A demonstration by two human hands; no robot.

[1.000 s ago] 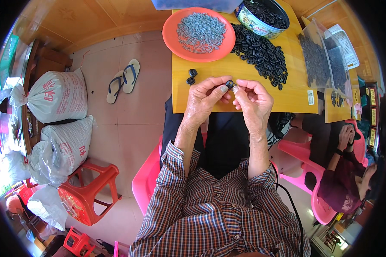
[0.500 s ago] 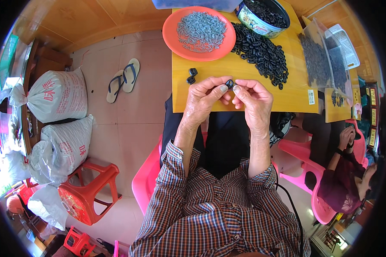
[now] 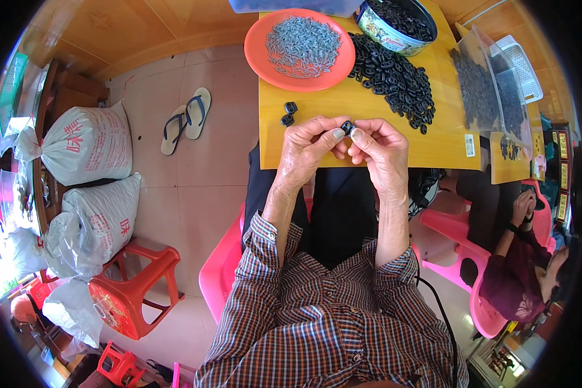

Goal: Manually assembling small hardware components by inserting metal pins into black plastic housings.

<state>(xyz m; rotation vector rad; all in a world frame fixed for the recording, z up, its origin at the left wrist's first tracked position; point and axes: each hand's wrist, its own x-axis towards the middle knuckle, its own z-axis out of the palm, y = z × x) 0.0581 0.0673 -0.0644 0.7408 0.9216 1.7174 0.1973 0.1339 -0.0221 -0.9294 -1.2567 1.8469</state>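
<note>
Close over the near edge of the yellow table point(image 3: 368, 139), my two hands meet at a small black plastic cord lock point(image 3: 347, 127) with holes in it. My left hand point(image 3: 308, 143) pinches it from one side between thumb and fingers. The thumb and fingers of my right hand point(image 3: 381, 152) close on its other side. Two similar black cord locks point(image 3: 289, 114) lie to the left of my hands. Beyond them, an orange plate point(image 3: 255, 58) holds many small silvery springs point(image 3: 304, 46). A heap of black plastic pieces point(image 3: 401, 84) spreads to its right.
A round tub point(image 3: 388, 37) and clear bins point(image 3: 478, 90) hold more black pieces. At the right, another person point(image 3: 524, 271) sits on a pink chair point(image 3: 446, 249). White sacks point(image 3: 87, 145), a red stool point(image 3: 136, 278) and flip-flops point(image 3: 186, 121) stand or lie to the left.
The cord lock has turned slightly between my fingertips. My right hand has shifted a little to the left; my left hand stays nearly in place.
</note>
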